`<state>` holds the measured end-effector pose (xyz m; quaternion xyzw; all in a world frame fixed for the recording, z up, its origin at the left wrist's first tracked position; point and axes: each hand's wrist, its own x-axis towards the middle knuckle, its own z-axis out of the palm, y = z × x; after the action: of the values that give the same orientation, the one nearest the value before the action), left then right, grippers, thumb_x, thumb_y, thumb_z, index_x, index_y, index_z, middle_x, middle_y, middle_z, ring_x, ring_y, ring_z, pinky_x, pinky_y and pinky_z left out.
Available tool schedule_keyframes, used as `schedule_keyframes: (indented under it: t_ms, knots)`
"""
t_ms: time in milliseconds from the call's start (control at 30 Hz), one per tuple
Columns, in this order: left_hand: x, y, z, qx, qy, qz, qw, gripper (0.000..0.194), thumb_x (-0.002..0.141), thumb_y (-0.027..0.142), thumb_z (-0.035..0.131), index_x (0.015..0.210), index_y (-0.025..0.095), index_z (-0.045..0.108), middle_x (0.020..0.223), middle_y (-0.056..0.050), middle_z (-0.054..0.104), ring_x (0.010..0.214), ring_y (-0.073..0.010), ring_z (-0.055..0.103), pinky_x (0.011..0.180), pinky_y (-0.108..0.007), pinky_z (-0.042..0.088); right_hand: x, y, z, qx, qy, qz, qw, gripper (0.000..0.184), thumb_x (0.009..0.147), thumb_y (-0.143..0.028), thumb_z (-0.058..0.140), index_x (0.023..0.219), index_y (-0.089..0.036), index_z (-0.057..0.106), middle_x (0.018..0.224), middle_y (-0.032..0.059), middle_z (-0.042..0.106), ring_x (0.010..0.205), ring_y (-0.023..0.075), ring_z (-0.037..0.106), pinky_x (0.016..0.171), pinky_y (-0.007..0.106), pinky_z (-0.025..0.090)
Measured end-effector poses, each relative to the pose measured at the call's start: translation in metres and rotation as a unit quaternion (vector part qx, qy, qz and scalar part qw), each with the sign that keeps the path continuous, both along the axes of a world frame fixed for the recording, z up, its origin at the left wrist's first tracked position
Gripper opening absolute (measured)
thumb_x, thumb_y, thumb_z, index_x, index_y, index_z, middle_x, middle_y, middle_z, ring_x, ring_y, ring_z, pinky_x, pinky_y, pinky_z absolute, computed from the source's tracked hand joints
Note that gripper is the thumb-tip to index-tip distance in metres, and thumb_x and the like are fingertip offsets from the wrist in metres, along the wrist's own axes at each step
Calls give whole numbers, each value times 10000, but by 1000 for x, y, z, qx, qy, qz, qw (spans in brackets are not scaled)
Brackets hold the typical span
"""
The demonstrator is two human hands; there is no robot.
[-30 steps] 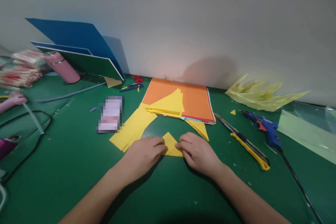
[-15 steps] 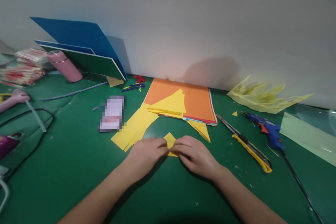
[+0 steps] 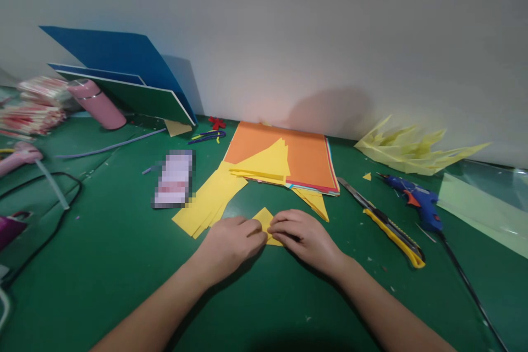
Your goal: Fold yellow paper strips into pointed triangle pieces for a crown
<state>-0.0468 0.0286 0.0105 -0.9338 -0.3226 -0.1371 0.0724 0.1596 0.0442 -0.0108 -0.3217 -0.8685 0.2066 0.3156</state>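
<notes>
A small folded yellow paper piece (image 3: 265, 216) lies on the green mat (image 3: 124, 264) in front of me. My left hand (image 3: 229, 245) presses its left side with curled fingers. My right hand (image 3: 303, 236) pinches its right side, fingertips meeting the left hand's over the paper. Most of the piece is hidden under both hands; only its upper corner shows.
Behind the hands lie yellow sheets (image 3: 208, 201) and an orange paper stack (image 3: 307, 157) with yellow triangles (image 3: 266, 162). To the right are a yellow utility knife (image 3: 388, 225), a blue glue gun (image 3: 416, 201) and pale yellow folded shapes (image 3: 408, 148). On the left: a phone (image 3: 175, 179), a pink bottle (image 3: 97, 104) and boards (image 3: 124, 74).
My two hands have closed in toward each other over the yellow piece, covering more of it. The right fingertips slid left to meet the left hand.
</notes>
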Motion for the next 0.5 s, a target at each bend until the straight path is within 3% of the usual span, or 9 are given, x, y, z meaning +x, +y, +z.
schedule_keyframes:
  t_ms: [200, 367, 500]
  knots:
    - [3, -2, -6, 30, -12, -2, 999, 220, 911, 133, 438, 744, 174, 576, 672, -4, 563, 585, -145, 489, 489, -287, 322, 2, 0, 2, -2, -9, 17, 1000, 224, 932, -211, 474, 882, -199, 692, 899, 70, 673, 820, 174, 612, 732, 316, 494]
    - [15, -10, -13, 69, -23, 66, 995, 264, 862, 83, 468, 618, 171, 514, 579, -15, 481, 529, -154, 433, 468, -289, 273, 4, -1, 6, 0, -42, 37, 998, 143, 885, -247, 568, 931, -186, 689, 929, 86, 655, 856, 193, 593, 746, 327, 485]
    - [18, -13, -12, 51, -10, 70, 996, 269, 840, 55, 468, 603, 174, 516, 588, -25, 480, 547, -169, 442, 472, -292, 299, 6, -1, 6, 7, -53, 38, 998, 136, 878, -244, 578, 934, -187, 688, 934, 92, 652, 864, 195, 590, 750, 329, 487]
